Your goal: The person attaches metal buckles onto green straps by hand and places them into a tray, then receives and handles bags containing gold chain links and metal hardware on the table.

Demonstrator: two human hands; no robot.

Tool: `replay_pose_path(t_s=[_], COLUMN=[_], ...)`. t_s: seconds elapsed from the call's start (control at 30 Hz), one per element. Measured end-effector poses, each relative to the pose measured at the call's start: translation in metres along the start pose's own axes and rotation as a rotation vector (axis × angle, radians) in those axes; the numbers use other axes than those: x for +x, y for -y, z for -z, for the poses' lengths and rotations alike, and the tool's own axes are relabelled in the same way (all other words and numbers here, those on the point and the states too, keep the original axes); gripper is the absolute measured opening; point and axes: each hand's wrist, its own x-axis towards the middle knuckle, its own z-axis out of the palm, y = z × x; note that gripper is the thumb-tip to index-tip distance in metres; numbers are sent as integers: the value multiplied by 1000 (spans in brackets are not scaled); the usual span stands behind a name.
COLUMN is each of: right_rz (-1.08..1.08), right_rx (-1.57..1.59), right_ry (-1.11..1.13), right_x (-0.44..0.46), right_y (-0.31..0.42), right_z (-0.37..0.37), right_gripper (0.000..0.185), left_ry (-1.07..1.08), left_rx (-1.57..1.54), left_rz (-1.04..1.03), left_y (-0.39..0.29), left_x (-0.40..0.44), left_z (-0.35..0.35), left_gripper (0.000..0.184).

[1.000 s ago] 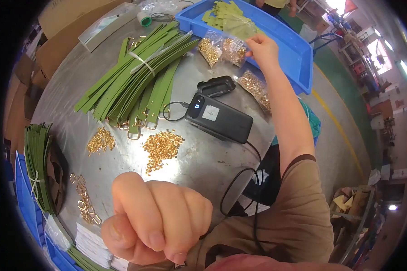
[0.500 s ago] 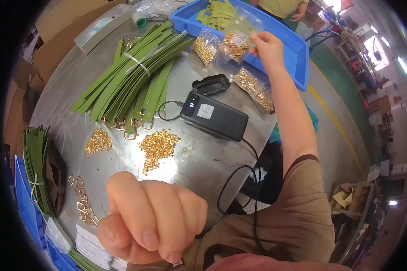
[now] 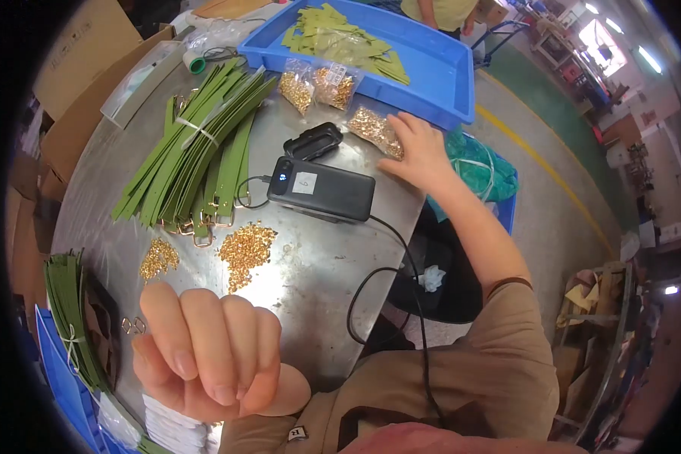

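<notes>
My right hand (image 3: 420,153) rests at the right end of a clear bag of gold pieces (image 3: 374,129), fingers apart around it. Two more bags, one of gold bits (image 3: 296,89) and one with a white label (image 3: 335,85), lie against the blue tray (image 3: 439,102). In the foreground my left hand (image 3: 208,348) is raised with its fingers curled; what they hold, if anything, is hidden. Beyond it on the metal table lie a larger gold pile (image 3: 246,253) and a smaller gold pile (image 3: 159,259). A black power bank (image 3: 321,189) sits between my hands.
Tied green straps (image 3: 197,144) with buckles lie at the back left, another strap bundle (image 3: 72,310) at the left edge. A black cable (image 3: 401,246) hangs over the table (image 3: 318,303) edge. Boxes stand at the left. Another person (image 3: 440,11) stands beyond the tray.
My right hand has let go of the labelled bag and moved down to the nearer bag, its fingers spreading. The view has shifted; my left hand remains curled.
</notes>
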Motion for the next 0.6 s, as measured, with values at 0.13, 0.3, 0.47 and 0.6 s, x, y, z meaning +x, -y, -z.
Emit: replay_pose_path(t_s=[0.13, 0.3, 0.47, 0.6], right_rz=[-159, -202, -553, -588], right_rx=[-40, 146, 1053, 1914], right_ry=[180, -63, -191, -253], right_x=[6, 19, 31, 37], right_y=[21, -11, -45, -69], right_z=[-11, -27, 9, 32], right_gripper=[65, 33, 25, 26], left_ry=[19, 22, 10, 10], left_rx=[4, 9, -34, -21], left_rz=[-17, -60, -71, -61], left_y=[-4, -6, -6, -1], left_x=[-5, -10, -9, 2], left_z=[0, 1, 3, 4], left_gripper=[27, 27, 29, 27])
